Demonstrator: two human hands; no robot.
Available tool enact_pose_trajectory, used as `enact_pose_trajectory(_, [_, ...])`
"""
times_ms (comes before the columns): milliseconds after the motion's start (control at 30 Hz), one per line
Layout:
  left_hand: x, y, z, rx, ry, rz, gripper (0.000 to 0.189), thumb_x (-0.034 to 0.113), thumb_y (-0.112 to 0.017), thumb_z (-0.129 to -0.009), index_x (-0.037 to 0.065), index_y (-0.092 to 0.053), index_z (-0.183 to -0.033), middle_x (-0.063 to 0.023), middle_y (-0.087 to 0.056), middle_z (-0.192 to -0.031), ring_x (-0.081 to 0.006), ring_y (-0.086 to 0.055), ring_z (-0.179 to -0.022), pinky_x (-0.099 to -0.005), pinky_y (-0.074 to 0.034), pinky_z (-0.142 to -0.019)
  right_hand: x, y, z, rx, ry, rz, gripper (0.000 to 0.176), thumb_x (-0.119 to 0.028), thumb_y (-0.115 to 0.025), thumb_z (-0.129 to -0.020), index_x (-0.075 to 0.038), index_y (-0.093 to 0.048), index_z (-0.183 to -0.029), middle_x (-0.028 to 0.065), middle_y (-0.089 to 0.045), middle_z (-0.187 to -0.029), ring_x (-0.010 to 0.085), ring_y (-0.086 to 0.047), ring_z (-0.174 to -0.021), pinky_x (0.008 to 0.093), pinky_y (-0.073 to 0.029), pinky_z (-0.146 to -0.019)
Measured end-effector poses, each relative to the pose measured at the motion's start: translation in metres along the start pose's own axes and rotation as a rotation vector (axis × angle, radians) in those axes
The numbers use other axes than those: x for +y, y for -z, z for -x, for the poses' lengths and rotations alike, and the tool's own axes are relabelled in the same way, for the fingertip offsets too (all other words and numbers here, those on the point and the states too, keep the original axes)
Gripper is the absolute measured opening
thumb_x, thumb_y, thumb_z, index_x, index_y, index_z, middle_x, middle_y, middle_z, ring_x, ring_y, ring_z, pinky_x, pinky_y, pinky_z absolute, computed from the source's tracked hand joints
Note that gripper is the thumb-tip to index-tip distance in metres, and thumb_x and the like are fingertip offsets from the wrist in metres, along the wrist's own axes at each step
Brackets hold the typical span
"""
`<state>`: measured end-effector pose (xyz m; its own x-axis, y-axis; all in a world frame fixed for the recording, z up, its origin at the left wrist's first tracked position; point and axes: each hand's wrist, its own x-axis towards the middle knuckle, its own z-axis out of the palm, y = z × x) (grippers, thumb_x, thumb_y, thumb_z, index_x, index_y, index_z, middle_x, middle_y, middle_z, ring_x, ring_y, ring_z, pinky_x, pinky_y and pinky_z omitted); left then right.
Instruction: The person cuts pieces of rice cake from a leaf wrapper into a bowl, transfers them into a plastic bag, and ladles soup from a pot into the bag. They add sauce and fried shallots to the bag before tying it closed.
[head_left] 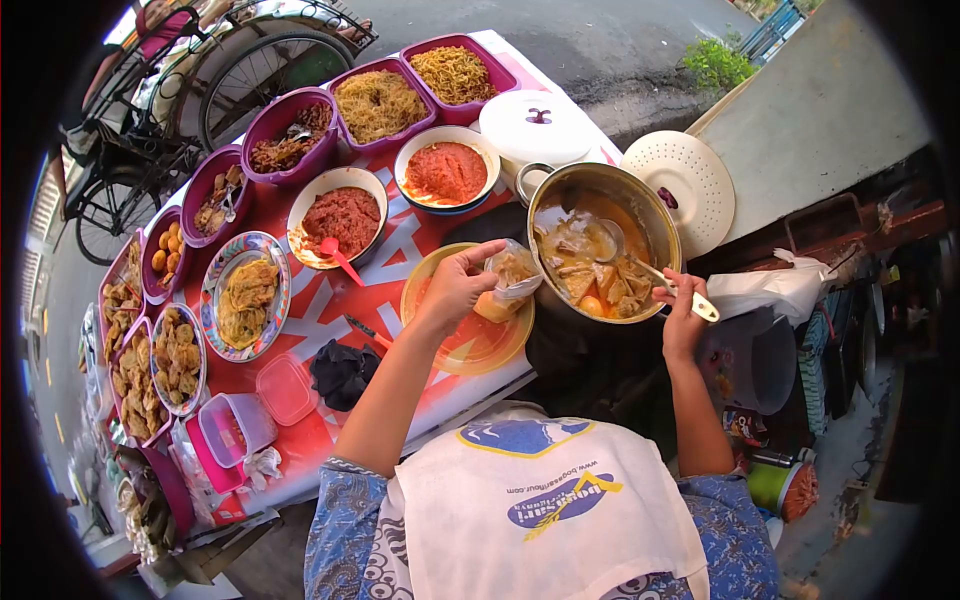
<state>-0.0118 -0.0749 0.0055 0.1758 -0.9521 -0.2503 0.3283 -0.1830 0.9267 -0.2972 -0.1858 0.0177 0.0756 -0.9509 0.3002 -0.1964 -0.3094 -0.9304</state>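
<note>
My left hand [465,283] pinches the rim of a clear plastic bag [513,270] that has brownish food in its lower part. Below the bag lies a yellow-orange plate [450,350]. The handle of a ladle [690,292] is in my right hand [683,318], and the ladle's bowl dips into the stew. That stew, orange-brown with chunks and what looks like an egg, fills part of a large metal pot [665,235] close to the bag's right side.
Purple tubs of noodles [380,105], bowls of red sambal [445,172] and plates of fried food [250,300] crowd the table. A white lid [535,125] and a perforated lid [680,190] lie beyond the pot. A bicycle [270,85] stands at the far left.
</note>
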Motion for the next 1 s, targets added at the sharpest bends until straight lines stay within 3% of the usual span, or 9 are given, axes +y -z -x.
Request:
enact_pose_trajectory(233, [-0.002, 0.001, 0.0, -0.01, -0.007, 0.067, 0.048, -0.008, -0.049, -0.07, 0.001, -0.05, -0.117, -0.0035, -0.055, -0.106, -0.0057, -0.05, -0.08, -0.0192, -0.042, -0.074, -0.041, 0.003, -0.001, 0.06, -0.221, -0.243, 0.022, -0.023, -0.037, -0.092, -0.002, -0.044, -0.088, 0.0162, -0.058, -0.091, 0.0128, -0.057, -0.062, 0.0252, -0.05, -0.061])
enact_pose_trajectory(500, [-0.006, 0.003, -0.002, -0.004, -0.002, 0.099, 0.049, -0.007, -0.05, -0.071, 0.002, -0.048, -0.119, -0.0027, -0.055, -0.103, -0.0052, -0.05, -0.078, -0.0185, -0.041, -0.072, -0.084, -0.022, 0.021, -0.036, -0.209, -0.403, 0.021, -0.022, -0.037, -0.092, -0.003, -0.043, -0.088, 0.0194, -0.057, -0.094, 0.0147, -0.057, -0.062, 0.026, -0.049, -0.061])
enact_pose_trajectory(567, [-0.008, 0.003, -0.004, 0.004, -0.012, 0.1, 0.049, -0.007, -0.05, -0.071, 0.002, -0.048, -0.119, -0.0022, -0.055, -0.101, -0.005, -0.05, -0.077, -0.0184, -0.041, -0.072, -0.081, -0.027, 0.03, -0.068, -0.148, -0.381, 0.021, -0.021, -0.035, -0.093, -0.001, -0.043, -0.088, 0.0203, -0.056, -0.095, 0.0154, -0.057, -0.063, 0.0266, -0.05, -0.06])
enact_pose_trajectory(633, [-0.009, 0.003, -0.002, 0.013, -0.009, 0.104, 0.048, -0.007, -0.05, -0.071, 0.002, -0.048, -0.119, -0.0016, -0.055, -0.099, -0.0048, -0.049, -0.076, -0.0184, -0.041, -0.072, -0.079, -0.031, 0.041, -0.157, 0.036, -0.225, 0.022, -0.019, -0.033, -0.093, 0.0, -0.043, -0.089, 0.0203, -0.056, -0.096, 0.0155, -0.057, -0.063, 0.027, -0.05, -0.058])
enact_pose_trajectory(800, [-0.012, 0.004, -0.001, 0.001, 0.004, 0.138, 0.05, -0.007, -0.049, -0.071, 0.002, -0.047, -0.12, -0.0006, -0.055, -0.095, -0.0045, -0.049, -0.074, -0.0179, -0.041, -0.071, -0.073, -0.027, 0.052, -0.421, 0.711, 0.097, 0.01, -0.003, -0.04, -0.087, 0.005, -0.046, -0.087, 0.0226, -0.058, -0.094, 0.0228, -0.062, -0.069, 0.0308, -0.051, -0.065])
enact_pose_trajectory(900, [-0.008, 0.003, 0.003, 0.006, 0.02, 0.153, 0.05, -0.007, -0.049, -0.071, 0.003, -0.047, -0.12, -0.0007, -0.055, -0.095, -0.0044, -0.049, -0.074, -0.0177, -0.041, -0.07, -0.07, -0.023, 0.053, -0.427, 0.729, 0.067, 0.01, -0.002, -0.04, -0.086, 0.005, -0.046, -0.087, 0.0228, -0.057, -0.094, 0.0238, -0.062, -0.071, 0.031, -0.051, -0.066])
enact_pose_trajectory(1000, [-0.01, 0.002, 0.002, 0.025, -0.019, 0.124, 0.05, -0.006, -0.049, -0.07, 0.003, -0.048, -0.119, -0.0001, -0.055, -0.093, -0.0044, -0.049, -0.073, -0.0174, -0.041, -0.069, -0.062, -0.015, 0.045, -0.256, 0.569, 0.152, 0.012, -0.002, -0.037, -0.088, 0.006, -0.046, -0.089, 0.0214, -0.057, -0.096, 0.0202, -0.061, -0.068, 0.0277, -0.052, -0.062])
